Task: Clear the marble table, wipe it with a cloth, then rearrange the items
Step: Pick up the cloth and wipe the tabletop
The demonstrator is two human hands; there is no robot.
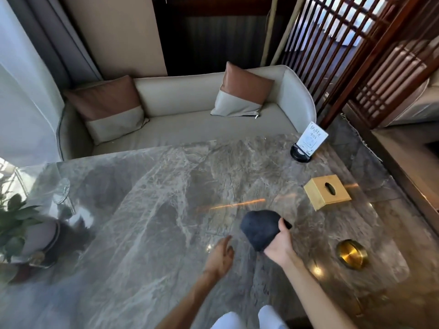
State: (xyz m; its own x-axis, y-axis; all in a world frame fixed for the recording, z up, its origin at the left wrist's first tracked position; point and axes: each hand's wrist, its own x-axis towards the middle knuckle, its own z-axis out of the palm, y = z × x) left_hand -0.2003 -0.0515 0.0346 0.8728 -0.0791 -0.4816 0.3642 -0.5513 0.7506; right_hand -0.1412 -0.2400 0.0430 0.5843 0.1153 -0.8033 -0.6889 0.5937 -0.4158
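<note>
The grey marble table (152, 210) fills the middle of the head view. My right hand (281, 245) grips a bunched dark blue cloth (260, 227) just above the table's near right part. My left hand (219, 257) hovers beside it to the left, fingers apart, holding nothing. On the right side of the table stand a gold tissue box (326, 192), a round gold dish (351, 254) and a white sign card in a black base (307, 144). A potted plant (16, 224) and a clear glass (62, 191) sit at the left edge.
A beige sofa (190, 124) with two brown-and-grey cushions runs along the table's far side. A dark wooden lattice screen (356, 55) stands at the back right. A curtain (28, 67) hangs at the left. Grey floor shows to the right of the table.
</note>
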